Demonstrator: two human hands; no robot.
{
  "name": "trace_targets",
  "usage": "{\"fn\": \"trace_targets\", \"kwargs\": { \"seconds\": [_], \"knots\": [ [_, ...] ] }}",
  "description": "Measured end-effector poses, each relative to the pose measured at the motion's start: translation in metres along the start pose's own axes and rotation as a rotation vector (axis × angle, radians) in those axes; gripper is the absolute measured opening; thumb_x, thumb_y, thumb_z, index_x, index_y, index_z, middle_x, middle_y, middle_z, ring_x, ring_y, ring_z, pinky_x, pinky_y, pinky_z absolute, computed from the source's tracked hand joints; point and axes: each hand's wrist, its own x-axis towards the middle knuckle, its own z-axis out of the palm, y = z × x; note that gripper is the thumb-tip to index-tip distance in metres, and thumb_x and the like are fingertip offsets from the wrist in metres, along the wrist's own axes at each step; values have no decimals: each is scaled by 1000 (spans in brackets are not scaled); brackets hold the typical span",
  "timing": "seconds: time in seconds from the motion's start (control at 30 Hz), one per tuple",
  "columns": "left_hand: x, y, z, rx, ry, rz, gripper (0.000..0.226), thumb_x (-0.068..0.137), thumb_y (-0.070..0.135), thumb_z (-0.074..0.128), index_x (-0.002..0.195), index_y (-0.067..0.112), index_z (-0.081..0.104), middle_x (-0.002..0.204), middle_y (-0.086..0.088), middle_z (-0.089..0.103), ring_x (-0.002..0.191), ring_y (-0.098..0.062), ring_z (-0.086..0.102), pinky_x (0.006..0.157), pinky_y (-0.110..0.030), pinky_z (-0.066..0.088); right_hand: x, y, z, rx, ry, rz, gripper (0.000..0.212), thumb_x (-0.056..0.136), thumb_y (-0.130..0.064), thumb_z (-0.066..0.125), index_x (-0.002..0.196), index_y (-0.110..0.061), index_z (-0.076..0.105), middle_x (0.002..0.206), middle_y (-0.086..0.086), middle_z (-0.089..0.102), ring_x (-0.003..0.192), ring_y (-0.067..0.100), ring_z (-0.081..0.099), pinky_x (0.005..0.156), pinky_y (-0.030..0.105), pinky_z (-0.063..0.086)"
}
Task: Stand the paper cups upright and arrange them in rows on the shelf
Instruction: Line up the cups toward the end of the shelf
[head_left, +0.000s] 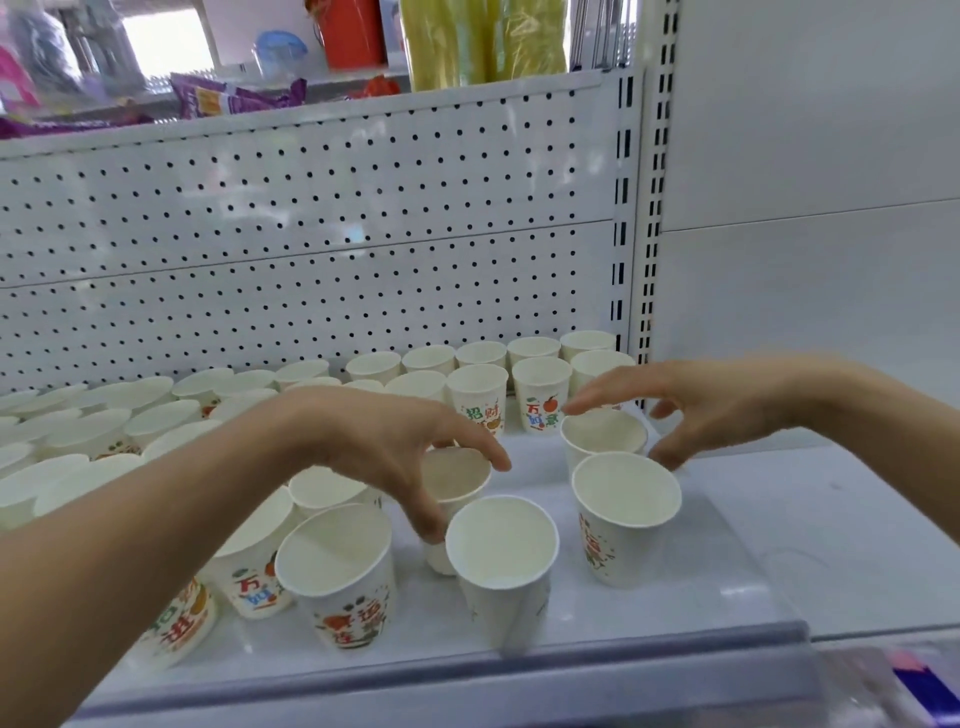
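White paper cups with coloured print stand on the white shelf (727, 545). Rows of upright cups (540, 384) line the back right by the pegboard. My left hand (384, 447) reaches from above and grips one upright cup (460, 480) by its rim, thumb down its near side. My right hand (727, 410) is spread over another upright cup (605, 434), fingers nearly straight, index tip at the rim and thumb beside its wall. Loose upright cups (501, 540) (626, 491) stand in front. On the left, several cups (332, 561) lean or crowd together.
A perforated white back panel (311, 234) rises behind the cups, with a slotted upright post (649, 208) at its right. The shelf's clear front lip (467, 675) runs along the near edge. Packaged goods (234, 98) sit on the shelf above.
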Motion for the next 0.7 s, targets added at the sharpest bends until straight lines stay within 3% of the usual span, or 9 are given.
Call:
{"fn": "trace_targets", "kwargs": {
  "seconds": [0.07, 0.2, 0.3, 0.4, 0.53, 0.7],
  "knots": [
    [11, -2, -1, 5, 63, -1, 70, 71, 41, 83, 129, 54, 47, 136, 29, 43, 115, 3, 41, 101, -25, 36, 9, 3, 2, 38, 4, -11, 63, 77, -38, 78, 124, -64, 46, 136, -35, 41, 127, -7, 37, 103, 24, 36],
    [36, -7, 0, 8, 223, -11, 71, 73, 45, 79, 135, 45, 44, 135, 19, 46, 115, -3, 41, 97, -26, 36, 19, 7, 5, 72, 119, -8, 38, 79, -34, 77, 111, -48, 64, 120, -27, 56, 112, -6, 48, 88, 12, 39],
    [54, -10, 2, -7, 298, 6, 74, 73, 47, 78, 137, 44, 42, 129, 16, 47, 119, -7, 43, 99, -29, 37, 21, 17, 9, 68, 219, 14, 17, 79, -33, 74, 93, -42, 69, 110, -19, 60, 106, 1, 54, 93, 25, 45],
    [66, -10, 2, -34, 339, 25, 77, 73, 45, 78, 139, 39, 39, 135, 17, 46, 123, -6, 42, 103, -30, 37, 18, 26, 9, 45, 291, 43, 8, 82, -30, 72, 88, -34, 70, 101, -14, 63, 97, 5, 57, 90, 36, 49],
    [72, -7, 2, -71, 336, 63, 75, 73, 37, 79, 137, 37, 40, 132, 19, 47, 119, -6, 45, 102, -31, 40, 12, 27, 4, 10, 334, 36, 11, 87, -20, 68, 89, -31, 69, 103, -12, 62, 97, 4, 57, 88, 33, 51],
    [70, -9, 2, -64, 322, 94, 79, 72, 34, 80, 139, 41, 38, 136, 23, 42, 121, 0, 41, 103, -26, 37, 7, 29, -1, -15, 341, 32, 42, 89, -4, 61, 71, -41, 70, 119, -16, 54, 107, 5, 55, 91, 25, 48]
  ]
}}
